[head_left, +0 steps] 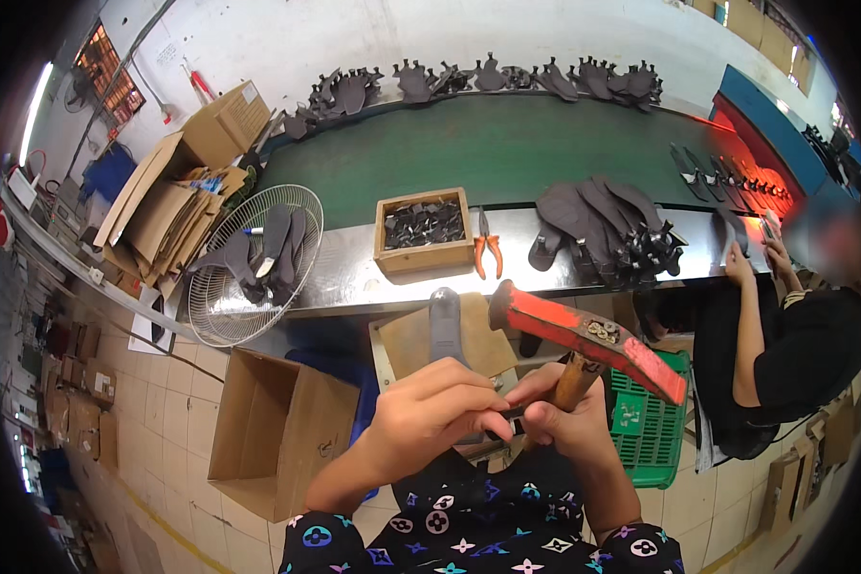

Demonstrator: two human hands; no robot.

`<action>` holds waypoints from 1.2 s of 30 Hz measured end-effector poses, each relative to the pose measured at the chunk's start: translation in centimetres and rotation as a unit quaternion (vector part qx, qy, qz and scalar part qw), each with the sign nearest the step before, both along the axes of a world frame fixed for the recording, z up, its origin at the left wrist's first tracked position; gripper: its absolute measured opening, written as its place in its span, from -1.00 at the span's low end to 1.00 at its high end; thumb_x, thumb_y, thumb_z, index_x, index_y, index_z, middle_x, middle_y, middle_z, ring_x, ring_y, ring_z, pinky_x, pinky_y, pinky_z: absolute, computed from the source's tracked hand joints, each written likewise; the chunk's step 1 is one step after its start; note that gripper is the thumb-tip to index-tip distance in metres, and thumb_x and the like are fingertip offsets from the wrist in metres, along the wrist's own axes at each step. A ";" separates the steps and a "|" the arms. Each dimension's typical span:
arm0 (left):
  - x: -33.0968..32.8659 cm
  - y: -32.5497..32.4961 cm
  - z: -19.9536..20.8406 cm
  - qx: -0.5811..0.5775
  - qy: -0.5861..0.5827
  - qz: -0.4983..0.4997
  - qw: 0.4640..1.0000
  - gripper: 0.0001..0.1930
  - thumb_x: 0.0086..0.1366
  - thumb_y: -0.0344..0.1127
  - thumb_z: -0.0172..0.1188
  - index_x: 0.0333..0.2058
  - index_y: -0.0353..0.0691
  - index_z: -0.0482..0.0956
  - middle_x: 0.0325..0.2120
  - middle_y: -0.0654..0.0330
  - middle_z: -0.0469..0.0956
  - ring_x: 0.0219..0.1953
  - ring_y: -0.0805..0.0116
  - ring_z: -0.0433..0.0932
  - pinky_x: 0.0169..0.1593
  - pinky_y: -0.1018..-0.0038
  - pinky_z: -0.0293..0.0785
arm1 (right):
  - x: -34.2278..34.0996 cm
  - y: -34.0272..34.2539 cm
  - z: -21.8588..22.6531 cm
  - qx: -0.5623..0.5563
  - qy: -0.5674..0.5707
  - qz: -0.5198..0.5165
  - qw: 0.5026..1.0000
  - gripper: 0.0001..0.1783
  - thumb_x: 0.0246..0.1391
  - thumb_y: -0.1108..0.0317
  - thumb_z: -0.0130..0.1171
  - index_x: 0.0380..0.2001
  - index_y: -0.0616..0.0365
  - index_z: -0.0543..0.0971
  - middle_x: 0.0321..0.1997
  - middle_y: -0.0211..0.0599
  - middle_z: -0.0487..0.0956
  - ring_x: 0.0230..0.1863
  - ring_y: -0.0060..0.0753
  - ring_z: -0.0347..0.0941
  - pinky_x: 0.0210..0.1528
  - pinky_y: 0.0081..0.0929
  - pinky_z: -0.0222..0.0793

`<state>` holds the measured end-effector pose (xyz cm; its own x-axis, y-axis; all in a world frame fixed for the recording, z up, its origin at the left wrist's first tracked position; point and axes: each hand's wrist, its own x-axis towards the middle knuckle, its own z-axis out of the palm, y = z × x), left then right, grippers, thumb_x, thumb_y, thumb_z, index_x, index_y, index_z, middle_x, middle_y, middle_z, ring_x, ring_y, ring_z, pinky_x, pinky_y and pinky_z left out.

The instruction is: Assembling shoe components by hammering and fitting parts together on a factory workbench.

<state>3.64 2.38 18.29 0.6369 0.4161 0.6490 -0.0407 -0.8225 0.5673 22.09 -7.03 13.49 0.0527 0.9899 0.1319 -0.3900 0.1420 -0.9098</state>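
Observation:
A hammer [588, 335] with a worn red head and wooden handle is held in my right hand [572, 411], its head raised over the work stand [392, 330]. My left hand [440, 411] is closed close beside the right, fingertips nearly meeting its thumb and fingers. A small dark piece [517, 424] shows between the two hands; its kind is hidden by the fingers. Just beyond my left hand, a smooth grey foot-shaped form [445, 325] stands up in front of the tan pad [478, 335] on the stand.
On the metal bench edge stand a wooden box [421, 263] of small black parts, orange-handled pliers [488, 251], dark soles [598, 230] and a wire basket [201, 306]. Behind is a green conveyor [402, 143]. A cardboard box [277, 430], green crate [655, 430] and a co-worker [784, 344] flank me.

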 end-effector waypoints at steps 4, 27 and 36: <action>-0.6 -1.3 -2.0 -0.268 -0.061 -0.025 0.961 -0.83 0.14 -0.39 0.43 -0.35 -0.37 0.67 -0.43 0.18 0.61 -0.38 0.45 0.58 -0.33 0.55 0.47 | -1.4 0.1 -0.5 0.013 0.049 0.004 0.999 -0.71 0.04 0.44 0.42 -0.17 0.27 0.61 -0.52 -0.42 0.58 -0.62 -0.74 0.38 -0.65 -0.73 0.15; -0.7 0.7 -10.8 -0.246 -0.046 0.117 0.961 -0.84 0.04 -0.53 0.44 -0.36 -0.27 0.70 -0.39 0.25 0.52 -0.40 0.49 0.49 -0.35 0.56 0.41 | -1.6 2.6 -3.8 -0.180 -0.133 -0.032 0.974 -0.82 0.13 0.39 0.34 -0.24 0.25 0.69 -0.68 -0.59 0.44 -0.73 -0.81 0.21 -0.68 -0.72 -0.01; -0.8 2.0 -12.2 -0.261 -0.059 0.076 0.960 -0.77 0.06 -0.35 0.48 -0.28 -0.23 0.69 -0.35 0.22 0.54 -0.37 0.42 0.51 -0.27 0.49 0.45 | -0.9 2.8 -3.9 -0.148 -0.115 -0.003 0.982 -0.80 0.13 0.39 0.32 -0.20 0.25 0.66 -0.64 -0.59 0.45 -0.71 -0.81 0.23 -0.67 -0.73 0.03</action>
